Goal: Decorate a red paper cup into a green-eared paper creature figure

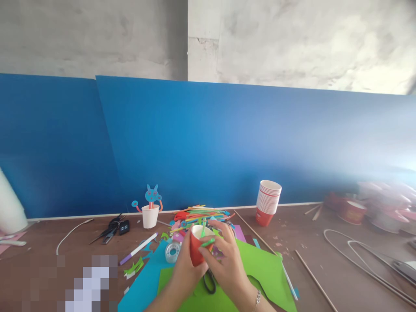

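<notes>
A red paper cup with a white inside is held over the green paper by my left hand, its fingers wrapped round the cup's left side and base. Inside the cup stands a light green stick. My right hand is at the cup's right side, thumb and fingers closed on a short green piece at the rim. Black scissor handles show below the cup. Just left of my left hand lies a roll of clear tape.
Behind the cup lies a pile of coloured sticks. A white cup with a blue paper figure stands back left, a cup stack back right. Green paper, blue paper, a marker and wooden sticks lie around.
</notes>
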A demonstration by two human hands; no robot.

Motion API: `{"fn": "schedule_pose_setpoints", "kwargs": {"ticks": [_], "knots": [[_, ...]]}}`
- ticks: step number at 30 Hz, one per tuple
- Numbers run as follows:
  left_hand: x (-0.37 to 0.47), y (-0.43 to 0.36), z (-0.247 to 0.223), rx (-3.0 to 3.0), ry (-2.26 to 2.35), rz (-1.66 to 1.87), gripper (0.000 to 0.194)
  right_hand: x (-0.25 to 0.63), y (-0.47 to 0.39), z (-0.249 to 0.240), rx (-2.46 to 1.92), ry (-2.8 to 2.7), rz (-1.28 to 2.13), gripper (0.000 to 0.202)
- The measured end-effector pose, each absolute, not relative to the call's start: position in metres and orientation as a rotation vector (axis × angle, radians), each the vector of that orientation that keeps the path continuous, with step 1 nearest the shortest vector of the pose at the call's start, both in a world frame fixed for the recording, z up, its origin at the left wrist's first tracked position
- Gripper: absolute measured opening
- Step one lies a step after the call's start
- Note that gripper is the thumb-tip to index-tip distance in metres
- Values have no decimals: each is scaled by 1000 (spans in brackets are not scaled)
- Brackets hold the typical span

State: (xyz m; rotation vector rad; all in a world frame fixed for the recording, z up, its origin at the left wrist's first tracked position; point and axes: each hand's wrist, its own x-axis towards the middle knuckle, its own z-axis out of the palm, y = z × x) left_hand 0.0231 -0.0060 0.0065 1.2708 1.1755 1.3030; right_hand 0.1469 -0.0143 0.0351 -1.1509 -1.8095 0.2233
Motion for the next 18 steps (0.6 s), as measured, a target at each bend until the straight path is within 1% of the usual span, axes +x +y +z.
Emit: {"fn": "schedule_pose_setpoints", "kwargs": {"ticks": [3, 7, 11, 15, 18], "knots": [[20, -3, -4, 1337, 1189, 1320, 83, 147, -15, 36, -1156, -1830, 272, 6], [15, 1, -17, 1469, 1178, 1371, 79, 147, -17, 44, -1265, -1861, 357, 16], [13, -1, -18, 1517, 1193, 1407, 76, 145, -21, 48, -1325, -1855, 273, 17], [14, -3, -10, 1351, 1030, 1372, 79, 144, -26, 51, -1305, -1816, 230, 7], [13, -3, -3, 1103, 858, 1288, 78, 148, -24, 50, -1200, -1686, 299, 15]]}}
